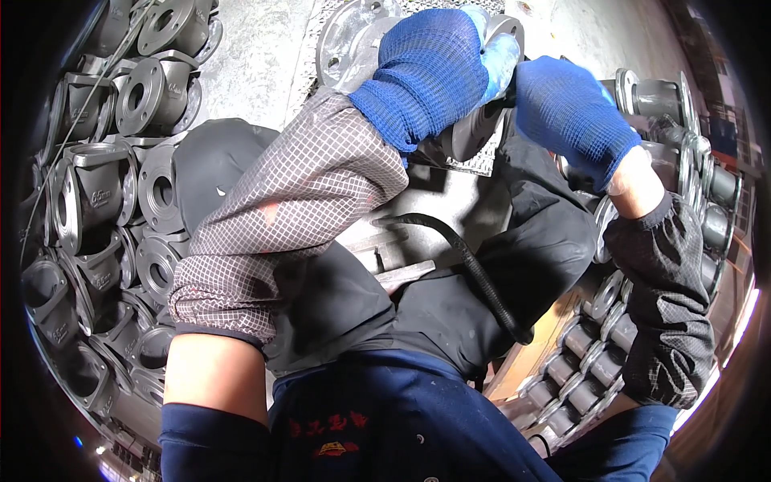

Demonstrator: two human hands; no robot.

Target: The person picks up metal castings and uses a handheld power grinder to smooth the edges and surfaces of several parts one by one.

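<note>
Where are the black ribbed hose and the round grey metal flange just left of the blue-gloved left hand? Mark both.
Black ribbed hose [479, 279]: head view, middle of its curve.
Round grey metal flange [344, 45]: head view, visible face.

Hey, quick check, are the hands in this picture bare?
No, the left hand and the right hand are both covered by blue knit gloves.

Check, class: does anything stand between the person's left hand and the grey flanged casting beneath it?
Nothing visible does; the blue-gloved left hand appears to rest on the grey flanged casting.
</note>
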